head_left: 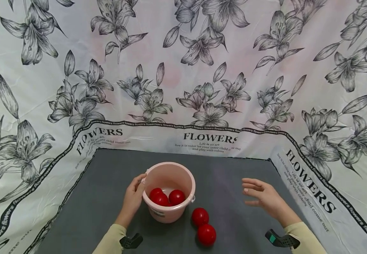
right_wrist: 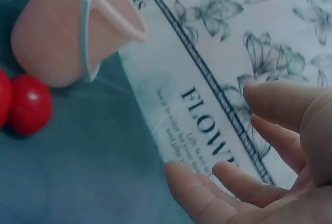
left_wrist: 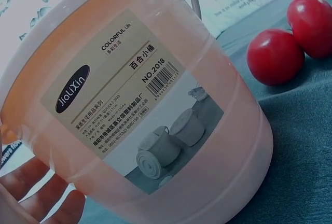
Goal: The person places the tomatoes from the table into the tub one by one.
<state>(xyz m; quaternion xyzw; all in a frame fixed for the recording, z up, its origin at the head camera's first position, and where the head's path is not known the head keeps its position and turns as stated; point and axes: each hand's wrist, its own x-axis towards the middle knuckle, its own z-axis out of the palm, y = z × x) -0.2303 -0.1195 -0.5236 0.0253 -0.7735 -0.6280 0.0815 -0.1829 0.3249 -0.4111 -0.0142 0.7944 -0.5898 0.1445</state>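
Pink bucket (head_left: 170, 216): stands on the gray table (head_left: 234, 183), at least three red tomatoes (head_left: 176, 197) inside.
Left hand (head_left: 132, 199): grips the bucket's left side at the rim (head_left: 167, 209), fingers curled.
Right hand (head_left: 264, 198): holds nothing, fingers loosely spread, well apart from the bucket.
Loose tomatoes (head_left: 206, 235): two, together, just beside the bucket to its right.
Steadying: a light, even grip seems best; a sideways pull could tip the bucket.

Pink bucket (head_left: 168, 216), red tomatoes (head_left: 176, 197) inside, two beside
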